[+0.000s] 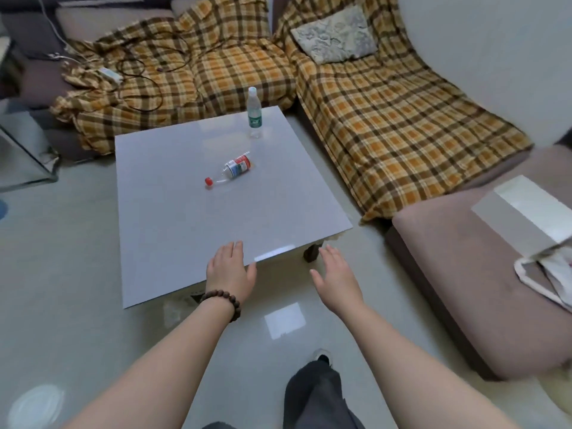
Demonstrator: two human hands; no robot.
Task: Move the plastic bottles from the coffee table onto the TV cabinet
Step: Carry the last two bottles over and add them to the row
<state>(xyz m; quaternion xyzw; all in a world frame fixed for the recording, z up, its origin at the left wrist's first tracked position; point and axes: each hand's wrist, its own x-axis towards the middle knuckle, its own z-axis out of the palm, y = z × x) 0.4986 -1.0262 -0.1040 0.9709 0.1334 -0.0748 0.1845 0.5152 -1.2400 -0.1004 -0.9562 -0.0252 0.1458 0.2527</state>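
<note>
Two clear plastic bottles are on the white coffee table (173, 218). One with a green label and white cap (254, 113) stands upright near the table's far edge. The other, with a red cap and red-and-blue label (232, 170), lies on its side near the middle. My left hand (230, 269), with a bead bracelet on the wrist, hovers open over the table's near edge. My right hand (335, 274) is open just off the near right corner, above the floor. Neither hand touches a bottle. The TV cabinet is not in view.
A sofa covered in orange plaid blankets (387, 125) wraps the far and right sides of the table, with cables (139, 66) and a grey cushion (335, 34) on it. A mauve seat (464, 274) with a white bag is at the right. A glass table corner (28, 156) sits left.
</note>
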